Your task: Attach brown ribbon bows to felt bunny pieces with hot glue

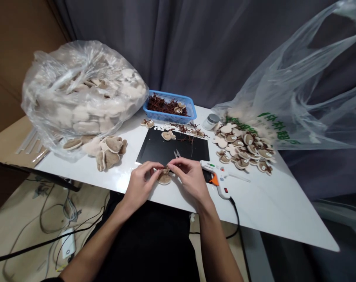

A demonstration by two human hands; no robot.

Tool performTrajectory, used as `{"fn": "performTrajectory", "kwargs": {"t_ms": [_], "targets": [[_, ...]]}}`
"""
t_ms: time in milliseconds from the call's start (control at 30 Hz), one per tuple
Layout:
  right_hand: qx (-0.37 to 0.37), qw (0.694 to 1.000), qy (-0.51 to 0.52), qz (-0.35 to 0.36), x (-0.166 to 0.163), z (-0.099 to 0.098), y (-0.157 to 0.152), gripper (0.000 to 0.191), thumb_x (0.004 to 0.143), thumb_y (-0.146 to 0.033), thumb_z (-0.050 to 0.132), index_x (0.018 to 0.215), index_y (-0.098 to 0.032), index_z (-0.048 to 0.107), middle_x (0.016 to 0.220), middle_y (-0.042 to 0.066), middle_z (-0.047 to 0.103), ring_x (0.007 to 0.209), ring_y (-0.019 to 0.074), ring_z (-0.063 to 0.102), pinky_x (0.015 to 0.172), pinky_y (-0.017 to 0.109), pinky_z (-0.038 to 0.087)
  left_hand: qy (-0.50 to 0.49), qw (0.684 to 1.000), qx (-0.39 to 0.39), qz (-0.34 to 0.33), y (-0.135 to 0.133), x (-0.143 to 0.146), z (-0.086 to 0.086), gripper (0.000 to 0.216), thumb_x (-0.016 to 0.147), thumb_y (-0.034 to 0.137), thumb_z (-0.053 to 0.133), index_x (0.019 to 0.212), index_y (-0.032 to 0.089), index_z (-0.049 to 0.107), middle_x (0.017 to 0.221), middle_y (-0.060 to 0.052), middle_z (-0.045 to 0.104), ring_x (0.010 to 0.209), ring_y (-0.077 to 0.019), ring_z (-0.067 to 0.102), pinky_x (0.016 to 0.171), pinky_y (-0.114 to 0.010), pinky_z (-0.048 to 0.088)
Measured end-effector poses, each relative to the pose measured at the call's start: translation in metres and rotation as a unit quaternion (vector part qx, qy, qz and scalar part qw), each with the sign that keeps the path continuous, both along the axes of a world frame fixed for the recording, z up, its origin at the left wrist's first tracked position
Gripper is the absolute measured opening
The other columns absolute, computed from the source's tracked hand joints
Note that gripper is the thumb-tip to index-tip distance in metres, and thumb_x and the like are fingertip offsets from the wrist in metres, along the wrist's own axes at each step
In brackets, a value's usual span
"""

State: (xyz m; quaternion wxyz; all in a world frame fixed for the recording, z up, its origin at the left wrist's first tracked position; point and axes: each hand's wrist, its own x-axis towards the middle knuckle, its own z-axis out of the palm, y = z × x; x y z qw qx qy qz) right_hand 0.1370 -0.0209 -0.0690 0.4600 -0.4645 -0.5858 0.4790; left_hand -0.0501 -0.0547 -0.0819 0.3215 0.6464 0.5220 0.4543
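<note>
Both my hands meet over the near edge of the white table (283,203). My left hand (141,184) and my right hand (189,176) pinch a small beige fabric piece (165,178) with a brown string bow at its top. The fingers of both hands are closed on it. Just behind my hands lies a black mat (166,147) with small scissors (177,153), another beige piece (167,135) and loose brown strings (186,133). A white and orange glue gun (217,176) lies right of my right hand.
A large clear bag of beige pieces (80,94) sits at the left, several loose ones (109,150) beside it. A blue basket of brown strings (170,105) stands at the back. Finished pieces (245,147) spill from a plastic bag (298,98) at right. A small jar (210,121) stands nearby.
</note>
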Motion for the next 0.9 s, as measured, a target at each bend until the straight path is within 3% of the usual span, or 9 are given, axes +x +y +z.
{"fn": "performTrajectory", "kwargs": {"t_ms": [300,433,567,767,900], "targets": [[-0.001,1.000,0.024,0.008,-0.020,0.006,-0.001,0.018,0.085,-0.039,0.078,0.081,-0.022,0.078,0.081,0.005,0.078,0.074,0.0209,0.072,0.071,0.032,0.058,-0.005,1.000,0.028,-0.012,-0.003,0.001,0.002,0.011,0.096,0.029,0.073,0.095,0.023,0.083,0.085,-0.004,0.080,0.073,-0.0184,0.068,0.074,-0.032,0.050],[-0.028,0.999,0.031,0.009,-0.017,0.009,0.005,0.022,0.083,-0.042,0.080,0.080,-0.021,0.080,0.071,0.004,0.075,0.061,0.0188,0.068,0.057,0.029,0.054,0.020,1.000,0.018,-0.007,-0.003,0.000,0.006,0.006,0.089,0.026,0.079,0.092,0.022,0.081,0.084,-0.003,0.079,0.072,-0.0173,0.067,0.075,-0.032,0.049],[-0.081,0.994,0.024,0.069,-0.009,0.014,0.011,0.028,0.080,-0.046,0.084,0.078,-0.018,0.081,0.059,0.002,0.068,0.049,0.0155,0.059,0.048,0.028,0.049,0.000,1.000,-0.011,-0.017,-0.003,-0.002,0.013,0.015,0.090,0.032,0.076,0.100,0.021,0.080,0.084,-0.003,0.076,0.073,-0.0170,0.064,0.073,-0.030,0.049],[-0.122,0.986,0.073,0.088,-0.010,0.011,0.016,0.049,0.070,-0.045,0.093,0.108,-0.019,0.078,0.073,-0.001,0.071,0.047,0.0124,0.061,0.044,0.025,0.051,-0.001,0.999,-0.040,-0.023,0.000,-0.002,0.009,0.021,0.096,0.035,0.069,0.085,0.021,0.080,0.073,-0.001,0.074,0.064,-0.0147,0.055,0.067,-0.029,0.042],[-0.112,0.987,0.088,0.073,-0.008,0.008,0.015,0.043,0.075,-0.046,0.091,0.106,-0.020,0.077,0.081,0.000,0.072,0.056,0.0141,0.068,0.053,0.027,0.058,-0.019,0.998,-0.058,-0.017,0.001,-0.003,0.003,0.022,0.098,0.036,0.067,0.090,0.021,0.081,0.078,-0.003,0.076,0.068,-0.0168,0.060,0.067,-0.029,0.044]]}}
